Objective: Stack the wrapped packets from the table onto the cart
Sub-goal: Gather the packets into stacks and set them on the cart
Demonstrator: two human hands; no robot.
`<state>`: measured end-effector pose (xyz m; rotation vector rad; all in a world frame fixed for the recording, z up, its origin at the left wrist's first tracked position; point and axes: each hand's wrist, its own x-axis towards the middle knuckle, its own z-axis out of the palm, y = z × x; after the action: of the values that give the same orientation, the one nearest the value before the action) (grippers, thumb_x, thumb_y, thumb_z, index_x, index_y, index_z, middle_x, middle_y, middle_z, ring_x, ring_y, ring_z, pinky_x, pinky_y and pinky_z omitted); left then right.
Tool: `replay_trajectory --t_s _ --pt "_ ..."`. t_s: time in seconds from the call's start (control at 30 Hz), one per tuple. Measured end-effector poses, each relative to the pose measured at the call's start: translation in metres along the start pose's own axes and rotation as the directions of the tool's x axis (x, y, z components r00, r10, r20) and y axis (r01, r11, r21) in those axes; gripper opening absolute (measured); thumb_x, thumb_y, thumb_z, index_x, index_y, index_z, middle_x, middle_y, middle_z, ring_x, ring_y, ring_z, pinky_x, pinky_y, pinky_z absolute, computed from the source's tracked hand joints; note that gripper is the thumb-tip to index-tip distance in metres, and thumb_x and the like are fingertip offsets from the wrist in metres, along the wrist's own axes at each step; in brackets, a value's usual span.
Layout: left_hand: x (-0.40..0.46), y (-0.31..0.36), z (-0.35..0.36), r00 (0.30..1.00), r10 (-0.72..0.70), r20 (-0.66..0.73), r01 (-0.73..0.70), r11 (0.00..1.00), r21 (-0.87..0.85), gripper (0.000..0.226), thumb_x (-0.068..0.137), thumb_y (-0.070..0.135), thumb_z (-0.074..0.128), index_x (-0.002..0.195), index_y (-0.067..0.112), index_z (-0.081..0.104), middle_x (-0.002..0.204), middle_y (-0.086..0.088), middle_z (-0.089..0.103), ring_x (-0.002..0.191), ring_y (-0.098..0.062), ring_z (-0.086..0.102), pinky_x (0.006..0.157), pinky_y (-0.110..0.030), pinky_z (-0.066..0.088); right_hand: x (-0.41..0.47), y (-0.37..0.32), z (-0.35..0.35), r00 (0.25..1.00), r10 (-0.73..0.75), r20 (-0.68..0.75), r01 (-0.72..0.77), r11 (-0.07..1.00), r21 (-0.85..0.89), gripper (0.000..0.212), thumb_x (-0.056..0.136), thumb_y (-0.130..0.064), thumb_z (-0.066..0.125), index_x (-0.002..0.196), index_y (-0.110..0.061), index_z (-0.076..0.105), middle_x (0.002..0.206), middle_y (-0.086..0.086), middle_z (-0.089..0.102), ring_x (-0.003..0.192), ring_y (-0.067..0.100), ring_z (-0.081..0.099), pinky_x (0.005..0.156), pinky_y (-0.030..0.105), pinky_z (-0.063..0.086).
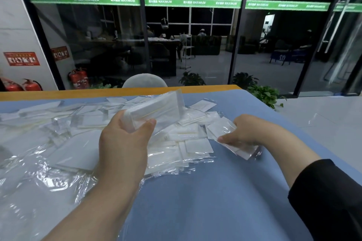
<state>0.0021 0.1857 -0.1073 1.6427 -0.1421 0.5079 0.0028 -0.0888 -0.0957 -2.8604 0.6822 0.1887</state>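
left grip point(125, 133) clamped round packet stack point(156, 108), right grip point(238, 133) pinching loose packets point(231, 141) nr pile point(176, 143)

red fire extinguishers point(78, 78), potted plants point(265, 94), chair back point(144, 80)

left fingers point(125, 117) behind held packets point(156, 107), pile point(29, 162) cut off left

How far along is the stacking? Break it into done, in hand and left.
Done: nothing can be confirmed, as no cart is in view. In hand: the left hand grips a bundle of packets, held above the table; the right hand pinches a smaller packet at the pile's edge. Left: a wide pile of packets covers the table.
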Motion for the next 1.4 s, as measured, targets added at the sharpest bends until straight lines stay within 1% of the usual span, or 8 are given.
replay_trajectory --t_s 0.17,0.3,0.43,0.6,0.8,1.1,1.2,1.4 --pt "0.001 -0.002 0.000 0.999 -0.041 0.011 0.040 0.999 0.033 0.042 0.067 0.049 0.073 0.056 0.028 0.038 0.066 0.001 0.037 0.073 -0.042 0.056 0.067 -0.044 0.046 -0.015 0.000 -0.009 0.996 -0.092 -0.009 0.093 0.988 0.123 0.031 0.085 -0.043 0.074 0.085 -0.020 0.054 0.091 0.001 0.064 0.079 0.021 0.058 0.058 0.029 0.040" --pt "0.001 -0.001 0.001 0.998 -0.062 0.027 0.060 0.997 0.046 0.039 0.065 0.052 0.072 0.057 0.029 0.041 0.060 0.010 0.040 0.075 -0.041 0.061 0.072 -0.044 0.048 -0.019 0.012 -0.014 0.984 -0.065 -0.164 0.136 0.873 0.468 0.007 0.092 -0.021 0.061 0.098 -0.018 0.058 0.096 0.005 0.066 0.084 0.025 0.062 0.065 0.031 0.045" --pt "0.000 -0.003 0.003 0.999 -0.040 0.020 0.040 0.999 0.024 0.043 0.070 0.046 0.077 0.058 0.029 0.040 0.063 0.005 0.038 0.069 -0.037 0.057 0.068 -0.040 0.043 -0.017 0.020 -0.017 0.983 -0.016 -0.184 0.125 0.792 0.597 0.016 0.092 -0.023 0.062 0.095 -0.009 0.067 0.097 0.014 0.071 0.089 0.034 0.067 0.070 0.035 0.045" --pt "-0.002 -0.005 0.006 1.000 -0.015 0.014 0.015 1.000 -0.023 0.054 0.084 0.026 0.081 0.063 0.020 0.031 0.067 -0.002 0.037 0.074 -0.043 0.055 0.065 -0.036 0.035 -0.007 0.013 0.002 0.995 -0.040 -0.088 0.078 0.870 0.487 0.018 0.090 -0.030 0.068 0.090 -0.012 0.064 0.084 0.012 0.071 0.068 0.027 0.060 0.060 0.030 0.043" --pt "-0.003 -0.005 0.007 0.999 -0.002 0.041 0.003 1.000 -0.025 0.051 0.084 0.027 0.080 0.065 0.018 0.033 0.072 -0.008 0.042 0.083 -0.043 0.060 0.062 -0.036 0.035 0.008 0.006 -0.011 0.994 -0.111 -0.002 0.109 0.966 0.234 0.024 0.084 -0.040 0.077 0.088 -0.021 0.062 0.090 0.001 0.068 0.079 0.020 0.062 0.065 0.031 0.044" --pt "0.000 -0.009 0.005 0.997 -0.025 0.080 0.027 0.999 -0.020 0.036 0.085 0.028 0.078 0.075 0.010 0.048 0.074 -0.006 0.047 0.082 -0.041 0.060 0.064 -0.036 0.035 0.034 -0.005 -0.036 0.981 -0.110 0.160 0.123 0.990 -0.071 0.054 0.074 -0.056 0.082 0.113 -0.024 0.062 0.111 -0.006 0.064 0.105 0.024 0.062 0.097 0.043 0.051" --pt "-0.002 -0.007 0.005 0.996 -0.050 0.076 0.052 0.998 -0.030 0.054 0.085 0.030 0.078 0.114 -0.007 0.053 0.100 -0.022 0.067 0.102 -0.039 0.064 0.081 -0.045 0.049 0.035 -0.006 -0.036 0.987 -0.067 0.147 0.090 0.985 -0.150 0.056 0.072 -0.060 0.078 0.105 -0.016 0.068 0.108 0.001 0.069 0.101 0.026 0.065 0.087 0.036 0.054" --pt "-0.001 -0.003 0.004 0.993 -0.096 0.063 0.099 0.994 -0.044 0.041 0.086 0.028 0.078 0.101 -0.003 0.056 0.102 -0.026 0.064 0.096 -0.042 0.061 0.073 -0.038 0.044 -0.007 0.001 -0.042 0.994 -0.104 -0.026 0.103 0.995 -0.015 0.026 0.090 -0.040 0.066 0.084 -0.019 0.052 0.083 -0.003 0.056 0.073 0.021 0.052 0.060 0.031 0.035"
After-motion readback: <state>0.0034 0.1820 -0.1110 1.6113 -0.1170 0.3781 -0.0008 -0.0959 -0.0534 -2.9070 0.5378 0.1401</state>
